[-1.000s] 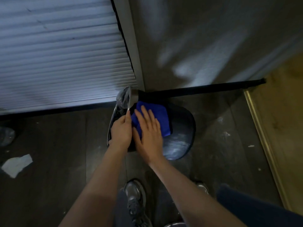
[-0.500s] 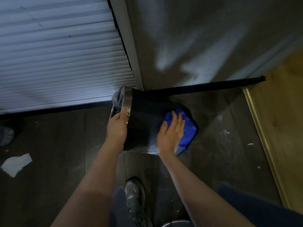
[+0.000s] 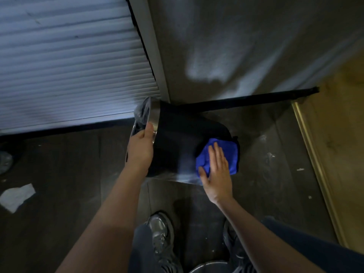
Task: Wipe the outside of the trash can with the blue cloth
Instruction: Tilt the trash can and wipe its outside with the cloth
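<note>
**Cloth flat on the tipped can**

On the dark floor [image 3: 266,174] by the wall, the black trash can [image 3: 177,138] lies tilted, its steel-rimmed mouth toward the left. Near its base the blue cloth [image 3: 226,152] is pressed against the side by the right hand [image 3: 216,170], fingers spread flat. The left hand [image 3: 140,148] grips the rim. A grey shoe [image 3: 159,233] stands below; white paper scrap [image 3: 16,196] lies well apart at left.

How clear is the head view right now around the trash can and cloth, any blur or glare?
Head view: dim overall; the black trash can nearly merges with the dark floor, a pale sheen streaks its lower side; blue cloth is clear; edges soft.
</note>
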